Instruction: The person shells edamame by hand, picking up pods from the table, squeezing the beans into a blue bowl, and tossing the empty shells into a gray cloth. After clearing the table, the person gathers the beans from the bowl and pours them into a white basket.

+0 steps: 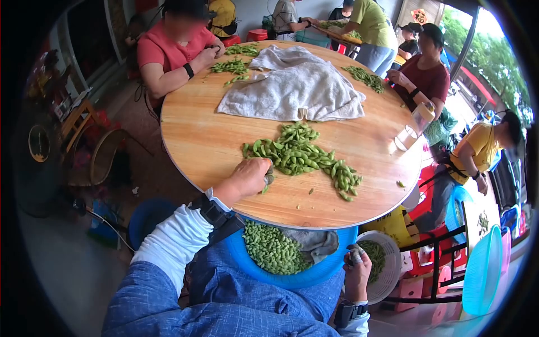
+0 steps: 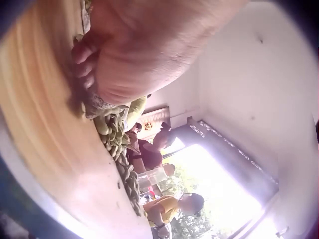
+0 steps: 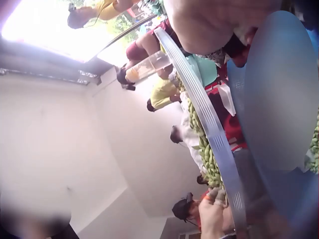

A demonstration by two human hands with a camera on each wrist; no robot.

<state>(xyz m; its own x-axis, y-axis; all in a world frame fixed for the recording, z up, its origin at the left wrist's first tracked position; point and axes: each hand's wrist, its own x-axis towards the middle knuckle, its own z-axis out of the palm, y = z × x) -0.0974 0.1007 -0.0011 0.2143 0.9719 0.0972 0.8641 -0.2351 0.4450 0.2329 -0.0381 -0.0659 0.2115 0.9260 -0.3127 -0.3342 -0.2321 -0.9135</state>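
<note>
Green soybean pods [image 1: 295,151] lie heaped on the round wooden table [image 1: 224,135]. At the near left edge of the heap, my left hand [image 1: 248,178] has its fingers curled down round some pods, with greyish covers on the fingertips. In the left wrist view that hand [image 2: 144,55] is low over the tabletop, pods beyond it. My right hand [image 1: 357,273] is below the table edge, beside a blue basin [image 1: 233,253] of shelled green beans [image 1: 269,250]. Its covered fingers are bent; I cannot tell whether they hold anything. A grey cloth [image 1: 321,245] lies in the basin.
A white basket [image 1: 393,269] with green contents stands right of the basin. Crumpled towels [image 1: 297,92] cover the table's middle, and a clear bottle [image 1: 422,116] is near its right edge. A person in red [image 1: 163,50] and one in maroon [image 1: 429,67] sit round it.
</note>
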